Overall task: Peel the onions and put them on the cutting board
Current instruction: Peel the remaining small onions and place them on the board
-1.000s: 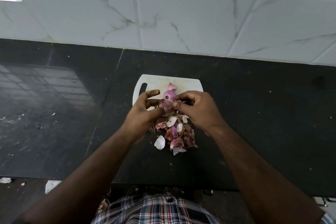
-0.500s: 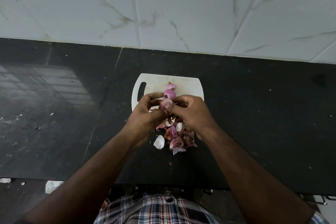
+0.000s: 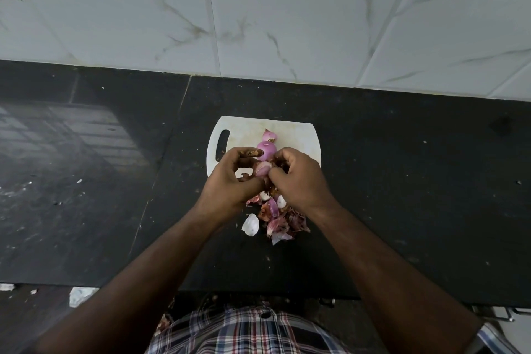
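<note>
Fingers of the left hand are curled round a small onion, cupping it from the left, while the right hand has its fingertips pinched right at the onion's right side, where some loose brown skin sticks out. Both hands are grasping that same onion, held just above the near edge of the white cutting board

On the board there are two peeled onions already: a purple one just behind the hands, nearly touching the left index finger, and another pinkish one a bit further back toward the board's far edge. The board's handle slot is on its left side, and it sits about mid-bench, closer to the back edge by the wall

Right under and in front of the hands, on the black bench, there's a messy pile of onion skins, reddish-brown bits mixed with a few white pieces, one bigger white scrap at its left. It runs from the board's near edge toward the front edge of the bench. Tiny flecks are scattered across the bench's left part too
</note>
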Tool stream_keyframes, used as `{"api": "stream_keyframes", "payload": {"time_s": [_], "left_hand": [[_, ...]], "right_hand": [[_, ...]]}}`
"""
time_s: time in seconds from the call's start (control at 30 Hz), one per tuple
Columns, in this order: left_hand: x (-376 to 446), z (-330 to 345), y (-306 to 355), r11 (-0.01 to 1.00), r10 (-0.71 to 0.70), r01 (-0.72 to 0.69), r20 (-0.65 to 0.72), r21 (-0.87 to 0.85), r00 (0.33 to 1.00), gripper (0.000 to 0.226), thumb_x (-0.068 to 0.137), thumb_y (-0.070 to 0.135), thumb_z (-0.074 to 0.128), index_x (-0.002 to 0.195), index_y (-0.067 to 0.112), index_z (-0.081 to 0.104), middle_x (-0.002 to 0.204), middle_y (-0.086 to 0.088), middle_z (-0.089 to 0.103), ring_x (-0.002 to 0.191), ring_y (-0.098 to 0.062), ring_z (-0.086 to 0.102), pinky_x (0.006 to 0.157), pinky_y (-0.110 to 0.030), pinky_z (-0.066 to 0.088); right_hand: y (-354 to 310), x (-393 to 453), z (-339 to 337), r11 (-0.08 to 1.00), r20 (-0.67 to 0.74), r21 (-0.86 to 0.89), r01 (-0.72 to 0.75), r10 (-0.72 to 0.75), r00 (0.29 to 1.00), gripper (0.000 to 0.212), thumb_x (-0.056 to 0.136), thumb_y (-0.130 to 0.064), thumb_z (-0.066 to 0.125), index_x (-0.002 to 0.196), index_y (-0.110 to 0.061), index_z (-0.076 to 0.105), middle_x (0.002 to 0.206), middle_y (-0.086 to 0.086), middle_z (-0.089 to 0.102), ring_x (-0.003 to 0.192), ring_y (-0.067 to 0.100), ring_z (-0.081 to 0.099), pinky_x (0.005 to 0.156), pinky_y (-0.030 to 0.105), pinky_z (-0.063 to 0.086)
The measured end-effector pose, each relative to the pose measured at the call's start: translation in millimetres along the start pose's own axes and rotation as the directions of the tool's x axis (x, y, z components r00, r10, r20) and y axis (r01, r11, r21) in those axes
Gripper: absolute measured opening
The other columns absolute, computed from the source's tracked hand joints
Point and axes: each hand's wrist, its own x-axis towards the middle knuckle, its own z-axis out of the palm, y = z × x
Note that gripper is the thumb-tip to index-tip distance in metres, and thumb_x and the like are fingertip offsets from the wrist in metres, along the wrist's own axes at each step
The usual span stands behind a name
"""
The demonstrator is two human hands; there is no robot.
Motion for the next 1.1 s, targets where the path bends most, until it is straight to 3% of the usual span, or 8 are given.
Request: {"api": "stream_keyframes", "payload": {"time_s": [0.07,0.17,0.37,0.47,0.6,0.77,0.93,1.1], "left_hand": [[0,0,1,1.000,-0.006,0.006,-0.003,-0.018,1.000,0.041,0.087,0.011,0.078,0.121,0.023,0.058,0.113,-0.001,0.069,0.082,-0.020,0.073,0.077,-0.039,0.062],[3,-3,4,0.998,-0.040,0.040,0.009,-0.057,0.999,0.053,0.083,0.007,0.081,0.127,0.021,0.056,0.115,-0.004,0.070,0.087,-0.019,0.074,0.074,-0.033,0.060],[7,-7,5,0.997,-0.053,0.055,0.053,-0.046,0.997,0.068,0.082,-0.006,0.077,0.140,0.019,0.050,0.122,-0.004,0.069,0.104,-0.022,0.072,0.084,-0.039,0.061],[6,-5,4,0.986,-0.078,0.076,-0.011,-0.151,0.997,0.065,0.081,-0.001,0.078,0.138,0.016,0.050,0.121,-0.009,0.070,0.106,-0.023,0.072,0.083,-0.035,0.060],[0,-4,0,0.913,-0.183,0.183,0.033,-0.364,0.983,0.060,0.078,0.003,0.077,0.132,0.009,0.051,0.115,-0.022,0.070,0.100,-0.039,0.073,0.088,-0.050,0.059],[2,-9,-1,0.987,-0.061,0.068,0.052,-0.146,0.997,0.048,0.085,-0.008,0.072,0.123,0.014,0.053,0.103,-0.010,0.075,0.091,-0.030,0.075,0.080,-0.042,0.062],[3,-9,0,0.997,-0.015,0.021,0.074,-0.078,0.997,0.046,0.087,-0.011,0.068,0.119,0.018,0.052,0.096,-0.003,0.077,0.089,-0.024,0.075,0.078,-0.035,0.062],[3,-10,1,1.000,-0.010,0.010,0.069,-0.003,0.998,0.047,0.087,-0.010,0.069,0.117,0.022,0.052,0.097,-0.004,0.077,0.092,-0.026,0.075,0.086,-0.049,0.061]], "right_hand": [[3,2,-3,1.000,0.018,-0.009,-0.004,0.004,1.000,0.009,0.093,-0.023,0.064,0.097,-0.016,0.068,0.082,-0.001,0.069,0.071,0.013,0.064,0.066,0.035,0.056],[8,7,-16,0.994,0.096,0.092,-0.050,0.041,0.995,0.015,0.090,-0.017,0.065,0.101,-0.022,0.074,0.087,-0.003,0.075,0.083,0.018,0.072,0.079,0.047,0.061],[5,7,-33,0.989,0.197,0.148,0.024,-0.054,0.979,0.040,0.082,-0.031,0.082,0.118,-0.017,0.073,0.104,-0.006,0.077,0.097,0.004,0.071,0.088,0.030,0.060],[7,9,-30,0.966,0.141,0.258,-0.009,-0.029,0.990,0.038,0.081,-0.022,0.083,0.117,-0.017,0.072,0.104,-0.002,0.076,0.097,0.011,0.073,0.085,0.036,0.062],[10,8,-26,0.957,0.140,0.288,-0.030,-0.011,0.990,0.033,0.083,-0.018,0.081,0.115,-0.015,0.071,0.104,0.001,0.076,0.097,0.014,0.073,0.085,0.040,0.062],[12,9,-28,0.969,0.150,0.245,-0.023,-0.014,0.989,0.029,0.080,-0.020,0.081,0.108,-0.015,0.074,0.095,0.001,0.077,0.089,0.016,0.075,0.082,0.043,0.063],[7,3,-23,0.993,0.095,0.081,0.090,-0.097,0.991,0.035,0.081,-0.032,0.079,0.113,-0.020,0.071,0.095,-0.004,0.076,0.085,0.006,0.073,0.079,0.032,0.062],[2,1,-21,0.983,0.116,-0.065,0.174,-0.166,0.979,0.034,0.089,-0.026,0.070,0.122,-0.022,0.062,0.100,-0.001,0.073,0.087,0.005,0.070,0.079,0.025,0.060]]}}
